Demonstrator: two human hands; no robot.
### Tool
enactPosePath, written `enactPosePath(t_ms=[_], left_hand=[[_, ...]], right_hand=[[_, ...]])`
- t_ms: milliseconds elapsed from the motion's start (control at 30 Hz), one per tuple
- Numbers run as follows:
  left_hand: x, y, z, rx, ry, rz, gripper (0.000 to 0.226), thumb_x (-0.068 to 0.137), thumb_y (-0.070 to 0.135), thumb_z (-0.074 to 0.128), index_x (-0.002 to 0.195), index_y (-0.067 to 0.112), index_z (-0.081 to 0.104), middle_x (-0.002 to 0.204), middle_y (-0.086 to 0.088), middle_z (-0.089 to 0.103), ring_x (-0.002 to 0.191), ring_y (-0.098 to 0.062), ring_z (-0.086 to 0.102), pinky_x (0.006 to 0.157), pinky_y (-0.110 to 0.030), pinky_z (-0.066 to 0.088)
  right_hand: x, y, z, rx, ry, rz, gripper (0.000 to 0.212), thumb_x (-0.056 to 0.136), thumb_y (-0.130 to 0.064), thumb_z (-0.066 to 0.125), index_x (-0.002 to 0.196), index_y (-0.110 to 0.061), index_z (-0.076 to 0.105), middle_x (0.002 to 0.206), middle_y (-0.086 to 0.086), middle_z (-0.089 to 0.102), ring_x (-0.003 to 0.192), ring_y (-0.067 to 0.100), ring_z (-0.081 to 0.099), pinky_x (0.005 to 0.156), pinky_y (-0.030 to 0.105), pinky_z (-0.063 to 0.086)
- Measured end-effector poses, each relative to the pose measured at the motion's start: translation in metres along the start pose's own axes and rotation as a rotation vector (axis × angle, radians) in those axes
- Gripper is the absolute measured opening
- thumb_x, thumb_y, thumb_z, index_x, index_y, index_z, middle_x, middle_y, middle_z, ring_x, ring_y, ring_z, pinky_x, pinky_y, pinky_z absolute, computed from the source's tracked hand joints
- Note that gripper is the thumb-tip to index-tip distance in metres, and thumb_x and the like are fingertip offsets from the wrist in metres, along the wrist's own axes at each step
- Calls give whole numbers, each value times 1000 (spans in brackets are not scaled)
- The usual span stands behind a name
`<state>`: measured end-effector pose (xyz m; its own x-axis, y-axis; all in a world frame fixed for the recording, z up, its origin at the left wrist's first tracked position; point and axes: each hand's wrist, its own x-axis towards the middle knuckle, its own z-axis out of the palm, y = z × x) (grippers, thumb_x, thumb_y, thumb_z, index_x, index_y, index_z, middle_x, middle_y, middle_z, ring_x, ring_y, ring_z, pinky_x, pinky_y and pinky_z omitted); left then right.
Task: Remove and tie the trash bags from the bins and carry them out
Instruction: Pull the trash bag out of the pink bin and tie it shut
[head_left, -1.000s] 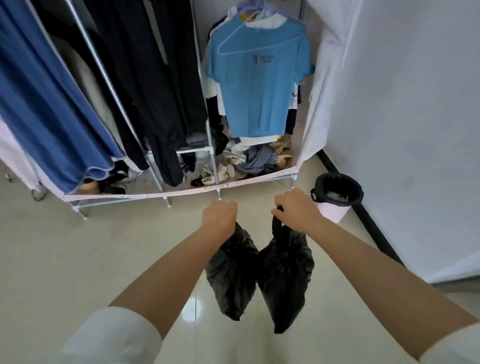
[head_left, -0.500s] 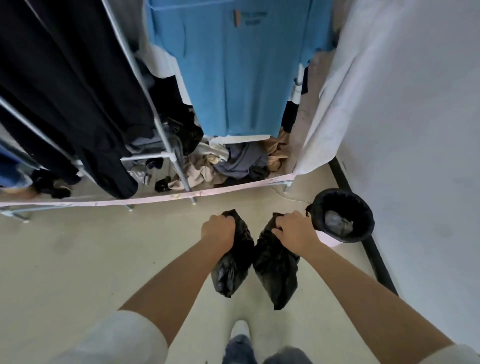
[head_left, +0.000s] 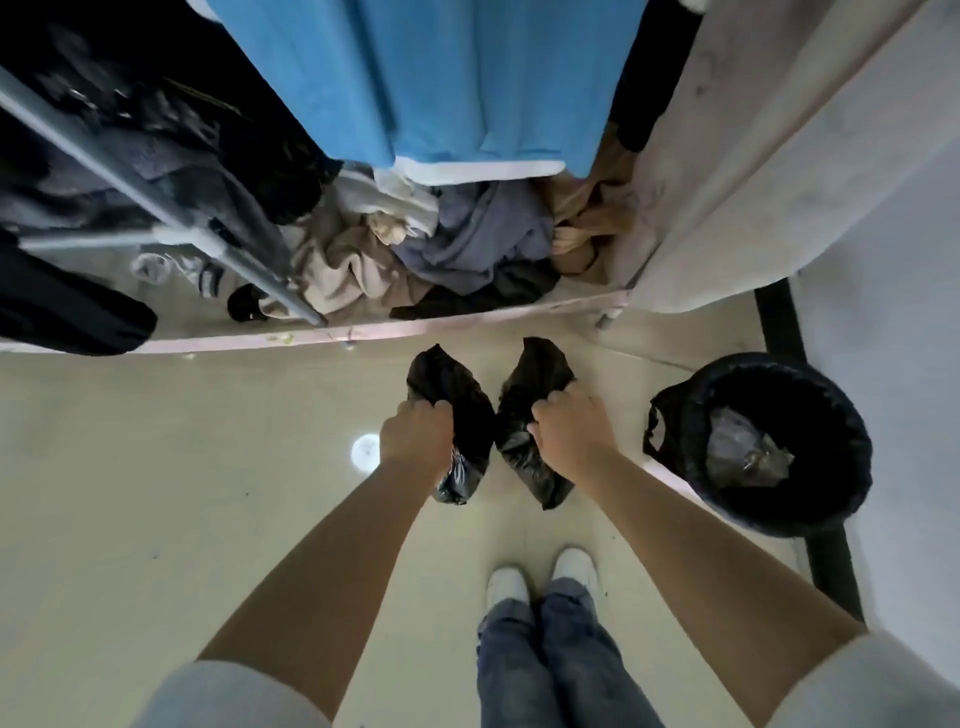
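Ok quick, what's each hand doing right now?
Left hand: closed, gripping the left black trash bag.
Right hand: closed, gripping the right black trash bag.

Both arms reach forward and down; left hand (head_left: 415, 436) and right hand (head_left: 571, 434) fisted, knuckles up.

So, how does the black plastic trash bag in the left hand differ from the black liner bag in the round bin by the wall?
The black plastic trash bag in the left hand is gathered shut at its top and gripped by the left hand; the black liner bag in the round bin is spread open over the rim. The held bag is out of any bin, while the liner sits in its bin with trash showing inside. Both are black, crinkled plastic.
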<state>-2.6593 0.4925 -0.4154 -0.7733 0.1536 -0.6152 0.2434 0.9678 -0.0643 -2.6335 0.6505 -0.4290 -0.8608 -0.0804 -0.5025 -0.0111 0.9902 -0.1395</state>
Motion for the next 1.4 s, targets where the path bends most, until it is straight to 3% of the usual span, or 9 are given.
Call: enactPosePath(t_ms=[267,400,567,767,933,1067,1167,1267,1400], left_hand=[[105,23,88,-7,31,28,31,83,2,51,113,4,46,112,-14,57,109,-30,49,80,-36,45],[117,32,94,38,39,1,40,79,10,61,114,8,43,117,-14,50,110,-30,45,84,-35,43],[86,56,75,87,64,46,39,81,12,55,119,10,44,122,-12,44,114,-29,41,93,-37,39],[41,122,49,115,97,217,37,87,13,47,123,8,40,124,-13,45,115,-29,41,94,-38,38],[16,195,50,52,223,282,32,92,19,41,122,10,39,129,-12,42,121,-30,39,99,-40,34],[1,257,76,2,262,265,37,94,29,36,127,12,35,136,-9,38,129,-27,33,103,-39,30],[-4,303,106,-12,238,272,40,95,30,34,130,12,32,137,-9,37,130,-25,32,105,-39,28],[-3,341,140,7,218,322,40,95,29,34,132,13,33,137,-9,38,129,-26,33,105,-40,28],[14,369,185,45,197,386,44,95,35,33,135,14,32,141,-8,36,132,-27,30,108,-40,25]], right_hand=[[86,35,98,21,9,-25,30,96,-27,37,109,-7,55,111,11,58,112,29,43,92,39,37],[93,44,109,118,35,46,34,94,-29,41,118,-8,49,127,12,46,124,30,35,100,40,34],[50,69,92,230,52,132,37,92,-21,42,126,-8,42,142,10,31,134,26,22,105,39,29],[-24,129,68,208,12,258,37,91,-18,41,127,-8,43,141,9,34,131,28,26,103,40,30],[-77,197,65,201,98,315,33,91,-17,41,121,-5,46,131,13,45,124,28,37,103,39,30],[-118,258,88,145,116,330,38,91,-19,43,127,-7,46,133,13,48,125,29,41,103,40,36],[-139,297,116,186,201,272,33,80,-10,61,110,3,59,115,23,60,110,38,56,88,44,47],[-149,327,152,156,136,237,35,88,-17,51,120,-2,54,127,17,54,121,33,46,98,41,40],[-146,354,206,153,136,167,41,88,-28,52,122,-5,53,128,14,54,125,33,44,102,43,35]])
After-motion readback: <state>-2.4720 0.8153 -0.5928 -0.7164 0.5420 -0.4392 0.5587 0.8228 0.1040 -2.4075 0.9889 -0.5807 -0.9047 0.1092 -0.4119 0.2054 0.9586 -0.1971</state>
